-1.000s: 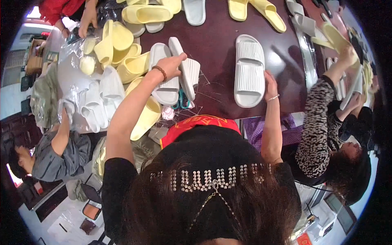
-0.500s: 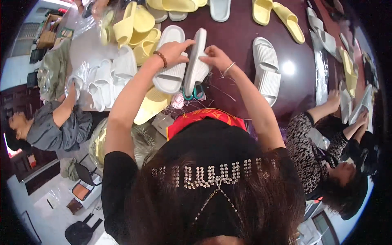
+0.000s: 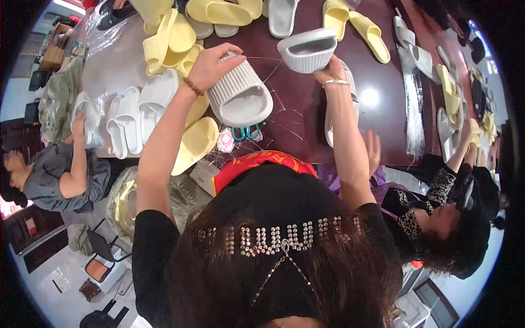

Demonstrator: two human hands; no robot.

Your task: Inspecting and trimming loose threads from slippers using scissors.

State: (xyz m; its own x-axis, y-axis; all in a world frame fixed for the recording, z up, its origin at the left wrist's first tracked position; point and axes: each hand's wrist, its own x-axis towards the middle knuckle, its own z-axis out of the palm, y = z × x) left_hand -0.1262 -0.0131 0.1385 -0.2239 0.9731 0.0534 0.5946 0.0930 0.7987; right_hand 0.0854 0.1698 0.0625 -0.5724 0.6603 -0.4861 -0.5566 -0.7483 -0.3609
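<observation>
My left hand (image 3: 210, 64) grips a white ribbed slipper (image 3: 240, 94) by its toe end, lifted above the dark red table (image 3: 306, 120), its opening facing me. My right hand (image 3: 332, 66) holds a second white slipper (image 3: 308, 49) raised higher, seen end-on. A thin thread runs between the two slippers. Under my right forearm another white slipper (image 3: 330, 123) lies flat on the table.
Yellow slippers (image 3: 169, 41) and white slippers (image 3: 136, 112) are heaped at the left, more along the far edge (image 3: 361, 27). Teal-handled scissors (image 3: 246, 133) lie near the front edge. A person in grey (image 3: 60, 175) sits left, another in patterned sleeves (image 3: 443, 202) right.
Both hands lifted the pair off the table and drew the two white slippers apart; a second ago my right hand rested on a separate slipper.
</observation>
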